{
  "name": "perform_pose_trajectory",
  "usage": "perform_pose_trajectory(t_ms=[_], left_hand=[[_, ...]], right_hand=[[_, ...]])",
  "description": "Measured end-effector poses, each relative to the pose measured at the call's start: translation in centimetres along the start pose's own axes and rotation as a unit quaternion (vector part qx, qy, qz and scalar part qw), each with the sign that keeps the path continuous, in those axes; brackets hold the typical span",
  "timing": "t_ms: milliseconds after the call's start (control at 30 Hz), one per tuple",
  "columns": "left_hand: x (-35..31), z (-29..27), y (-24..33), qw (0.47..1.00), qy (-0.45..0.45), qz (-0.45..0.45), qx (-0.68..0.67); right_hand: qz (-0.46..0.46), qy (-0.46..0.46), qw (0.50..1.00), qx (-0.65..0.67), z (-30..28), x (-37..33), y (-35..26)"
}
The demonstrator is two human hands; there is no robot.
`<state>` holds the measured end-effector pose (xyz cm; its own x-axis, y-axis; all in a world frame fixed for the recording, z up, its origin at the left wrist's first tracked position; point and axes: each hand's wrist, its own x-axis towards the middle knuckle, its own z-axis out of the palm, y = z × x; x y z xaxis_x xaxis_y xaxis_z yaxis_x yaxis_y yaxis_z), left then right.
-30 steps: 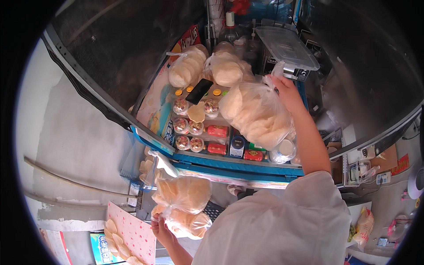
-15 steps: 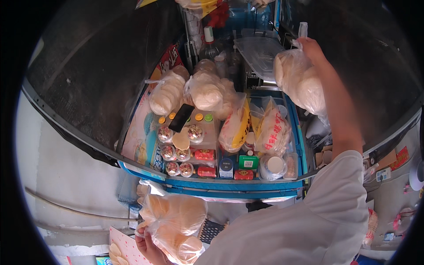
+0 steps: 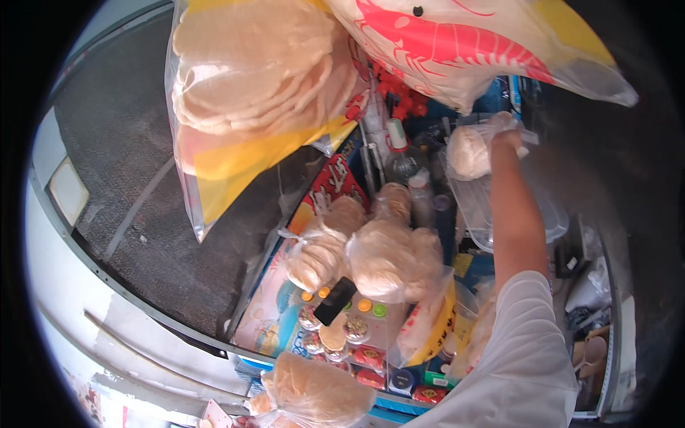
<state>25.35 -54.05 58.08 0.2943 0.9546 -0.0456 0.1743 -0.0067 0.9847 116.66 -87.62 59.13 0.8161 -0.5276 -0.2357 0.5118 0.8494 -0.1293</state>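
My right hand (image 3: 505, 138) is closed on the gathered top of a clear plastic bag of pale round crackers (image 3: 468, 154), at the far right of the stall. The bag hangs over a clear plastic tub (image 3: 477, 207), partly hidden by my forearm. Near the lower edge is another clear bag of crackers (image 3: 317, 389). My left hand does not show. Knotted bags of stacked crackers (image 3: 322, 250) and a second cracker bag (image 3: 385, 260) sit mid-counter, beside a black phone (image 3: 335, 301).
Large cracker bags hang close overhead: one with yellow corners (image 3: 257, 85), one with a red shrimp print (image 3: 457, 50). A white-capped bottle (image 3: 405, 160) stands behind the counter bags. Lidded cups (image 3: 356, 329) and red cans (image 3: 369, 357) fill the front. Dark panels (image 3: 164, 185) flank the counter.
My right hand has carried its cracker bag farther forward, over the tub. The view has tilted up, bringing the overhead bags in. My left hand, seen before at the lower bag, has left view.
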Motion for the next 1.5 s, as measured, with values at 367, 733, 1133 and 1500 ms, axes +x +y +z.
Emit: perform_pose_trajectory(t_ms=[367, 733, 1133, 1500], left_hand=[[-1.5, 2.5, 2.8, 0.994, 0.076, 0.000, 0.081], [-1.8, 3.2, 3.6, 0.995, 0.062, 0.007, 0.083], [-1.4, 3.4, 6.2, 0.996, -0.062, 0.057, -0.015], [-1.5, 8.1, 12.4, 0.926, -0.298, 0.190, -0.134]], right_hand=[[-0.192, -0.057, 0.936, -0.290, 3.2, -7.2, 3.5], [-0.253, -0.312, 0.757, -0.515, 2.7, -7.1, 1.3], [-0.042, -0.657, 0.500, -0.563, -5.1, -34.1, -8.2], [-0.038, -0.894, 0.285, -0.343, -13.2, -62.7, -18.3]])
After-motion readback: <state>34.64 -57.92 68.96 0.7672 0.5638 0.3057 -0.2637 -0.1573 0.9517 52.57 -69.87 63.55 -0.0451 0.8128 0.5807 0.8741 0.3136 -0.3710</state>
